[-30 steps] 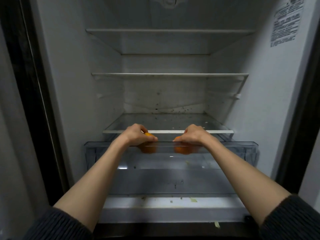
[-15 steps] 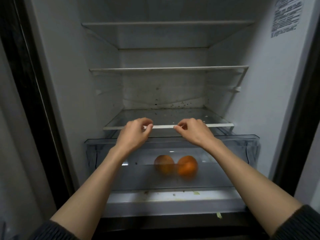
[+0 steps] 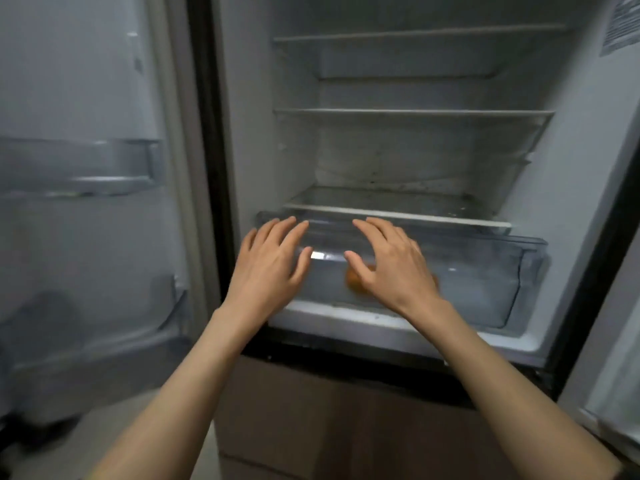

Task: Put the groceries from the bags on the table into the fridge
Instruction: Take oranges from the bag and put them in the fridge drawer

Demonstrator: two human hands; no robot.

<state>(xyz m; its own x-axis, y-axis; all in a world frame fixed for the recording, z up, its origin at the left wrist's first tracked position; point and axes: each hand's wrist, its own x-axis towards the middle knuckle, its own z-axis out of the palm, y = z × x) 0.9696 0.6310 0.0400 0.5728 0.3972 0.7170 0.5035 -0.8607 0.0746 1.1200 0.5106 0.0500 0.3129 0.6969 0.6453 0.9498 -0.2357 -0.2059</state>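
Groceries show here only as orange fruit (image 3: 356,284) lying low in the clear crisper drawer (image 3: 485,271), near its front wall and toward its left half, mostly hidden behind the right hand (image 3: 391,268). How many pieces lie there cannot be told. Both hands are empty, with fingers straight and spread; the left hand (image 3: 270,268) sits at the drawer's left front corner, its fingertips near the top rim, and whether either palm touches the plastic is unclear.

The drawer seems to stand out past the glass shelf (image 3: 398,213) above it. If it is pushed from the left side alone it could skew and jam against the fridge (image 3: 242,133) wall. A hard shove may set the round fruit rolling against the drawer's back or front wall and bruising it. Left out, the drawer could stop the door from closing.

The open fridge door (image 3: 86,168) stands left, its door bins (image 3: 79,168) close beside the left forearm, so a wide swing back could knock them. Upper shelves (image 3: 415,112) hold nothing visible. A wood-toned lower front (image 3: 329,410) sits below the drawer's sill.
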